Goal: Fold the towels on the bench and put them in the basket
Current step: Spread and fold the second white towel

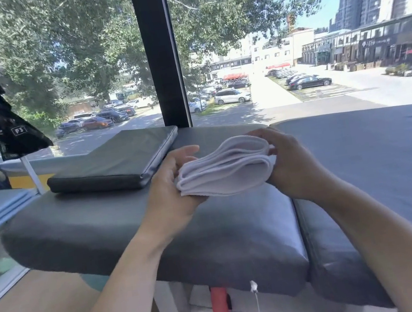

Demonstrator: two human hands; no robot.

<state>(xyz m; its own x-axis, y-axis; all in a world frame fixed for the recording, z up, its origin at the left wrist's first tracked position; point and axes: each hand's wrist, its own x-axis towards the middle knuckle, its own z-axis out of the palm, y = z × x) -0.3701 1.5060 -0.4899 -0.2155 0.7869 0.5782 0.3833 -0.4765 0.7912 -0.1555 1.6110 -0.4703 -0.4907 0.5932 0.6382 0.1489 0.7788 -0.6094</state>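
Both forearms reach in from the bottom edge. Left hand (171,190) cups the near-left corner of the folded white towel (224,170), fingers curled under it, thumb up behind. Right hand (290,163) clamps the towel's right end. Towel is held between the two hands, lifted above the grey bench cushion (159,243). Flat grey pad (117,159) sits just left of the left hand.

We see a towel (224,170) of soft white cloth, matt, folded in layers. The bench (211,235) pads look like smooth grey leatherette with a faint sheen. A flat cushion (117,159) wears the same skin. The window post (160,53) is smooth, dark, matt.
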